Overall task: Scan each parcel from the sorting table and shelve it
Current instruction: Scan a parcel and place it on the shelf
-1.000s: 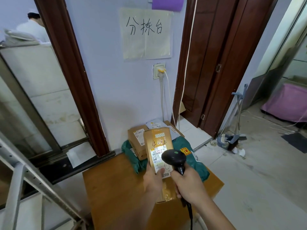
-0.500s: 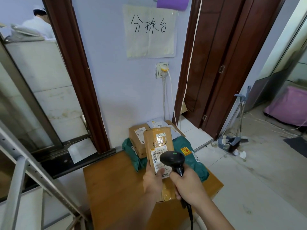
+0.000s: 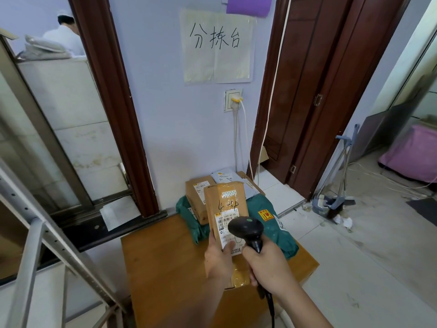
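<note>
My left hand (image 3: pixel 218 258) holds a flat brown cardboard parcel (image 3: pixel 224 200) upright above the wooden sorting table (image 3: pixel 165 268), its white shipping label facing me. My right hand (image 3: pixel 267 266) grips a black handheld barcode scanner (image 3: pixel 247 229), whose head sits right in front of the label's lower part. Behind on the table lie a green plastic mailer (image 3: pixel 272 223), a brown carton (image 3: pixel 196 192) and a grey mailer (image 3: pixel 224 176). Another taped brown parcel (image 3: pixel 238 279) lies under my hands.
A grey metal shelf frame (image 3: pixel 30 245) stands at the left. A handwritten paper sign (image 3: pixel 216 46) hangs on the wall above a socket (image 3: pixel 233 100). Dark wooden doors (image 3: pixel 319 79) are at the right, with a broom and dustpan (image 3: pixel 331 200) on the floor. A person in white (image 3: pixel 63 36) is at far left.
The view has shifted slightly; my hands, the parcel and the scanner keep nearly the same pose, with the scanner head still at the label.
</note>
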Available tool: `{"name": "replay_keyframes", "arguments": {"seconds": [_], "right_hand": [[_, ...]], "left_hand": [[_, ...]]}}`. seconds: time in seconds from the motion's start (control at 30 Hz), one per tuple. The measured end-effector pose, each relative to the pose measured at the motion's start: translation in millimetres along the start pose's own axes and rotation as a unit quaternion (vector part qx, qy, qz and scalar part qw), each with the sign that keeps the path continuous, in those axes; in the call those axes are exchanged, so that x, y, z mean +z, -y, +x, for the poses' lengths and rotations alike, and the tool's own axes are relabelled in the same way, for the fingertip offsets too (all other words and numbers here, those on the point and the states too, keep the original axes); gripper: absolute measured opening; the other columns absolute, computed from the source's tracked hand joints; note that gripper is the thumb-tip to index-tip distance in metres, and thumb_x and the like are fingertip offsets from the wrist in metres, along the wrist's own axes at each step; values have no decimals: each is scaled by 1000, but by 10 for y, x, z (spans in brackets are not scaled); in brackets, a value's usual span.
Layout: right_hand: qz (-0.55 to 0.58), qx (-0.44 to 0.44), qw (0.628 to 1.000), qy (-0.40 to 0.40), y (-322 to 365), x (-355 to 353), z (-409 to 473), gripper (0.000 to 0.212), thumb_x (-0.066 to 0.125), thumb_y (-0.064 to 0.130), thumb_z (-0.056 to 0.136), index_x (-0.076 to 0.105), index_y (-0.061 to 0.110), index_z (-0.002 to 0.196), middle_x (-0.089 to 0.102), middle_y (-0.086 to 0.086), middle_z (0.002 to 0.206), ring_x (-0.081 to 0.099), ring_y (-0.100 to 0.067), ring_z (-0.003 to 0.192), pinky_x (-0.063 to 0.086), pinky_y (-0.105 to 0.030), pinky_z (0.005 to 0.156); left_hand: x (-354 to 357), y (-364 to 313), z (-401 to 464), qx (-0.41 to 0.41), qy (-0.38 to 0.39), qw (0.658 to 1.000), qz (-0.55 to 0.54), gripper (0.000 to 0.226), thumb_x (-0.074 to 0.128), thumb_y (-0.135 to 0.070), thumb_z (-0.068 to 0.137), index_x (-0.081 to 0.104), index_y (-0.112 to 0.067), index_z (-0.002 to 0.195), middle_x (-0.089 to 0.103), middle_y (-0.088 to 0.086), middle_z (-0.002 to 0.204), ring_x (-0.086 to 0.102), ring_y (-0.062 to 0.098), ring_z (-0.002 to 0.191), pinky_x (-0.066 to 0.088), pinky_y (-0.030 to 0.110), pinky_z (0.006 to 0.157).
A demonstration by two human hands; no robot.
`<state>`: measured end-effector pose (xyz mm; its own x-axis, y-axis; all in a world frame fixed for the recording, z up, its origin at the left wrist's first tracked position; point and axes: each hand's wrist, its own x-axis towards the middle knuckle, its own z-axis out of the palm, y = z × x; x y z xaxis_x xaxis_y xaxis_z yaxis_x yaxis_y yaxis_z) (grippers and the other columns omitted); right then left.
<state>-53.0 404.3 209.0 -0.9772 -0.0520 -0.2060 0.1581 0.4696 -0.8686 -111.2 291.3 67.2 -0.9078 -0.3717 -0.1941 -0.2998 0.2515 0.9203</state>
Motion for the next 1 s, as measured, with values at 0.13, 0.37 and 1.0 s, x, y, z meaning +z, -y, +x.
{"name": "replay_keyframes", "arguments": {"seconds": [0.13, 0.37, 1.0], "right_hand": [[-4, -4, 1000, -3, -20, 29, -8, 5, 57, 20, 95, 56, 18, 91, 57, -2, 52, 55, -18, 41, 50, -29, 46], [3, 6, 1000, 7, -15, 94, 1, 13, 56, 23, 98, 56, 19, 86, 55, -2, 51, 53, -15, 39, 47, -25, 44], [2, -7, 999, -39, 206, 521, -476, 7, 63, 22, 94, 58, 17, 96, 57, -5, 54, 53, -16, 37, 45, -26, 40]], "left_hand": [[-10, 1, -39, 8, -2, 1000, -4, 70, 67, -31, 99, 32, -30, 159, 70, -4, 129, 70, 17, 109, 59, 38, 92], [-51, -63, -112, 20, -4, 1000, -12, 59, 65, -27, 100, 40, -27, 153, 71, -3, 122, 68, 17, 109, 58, 36, 93], [-540, 4, -471, 53, 27, 996, -71, 65, 68, -42, 96, 41, -29, 154, 70, -5, 121, 66, 14, 108, 56, 32, 95]]}}
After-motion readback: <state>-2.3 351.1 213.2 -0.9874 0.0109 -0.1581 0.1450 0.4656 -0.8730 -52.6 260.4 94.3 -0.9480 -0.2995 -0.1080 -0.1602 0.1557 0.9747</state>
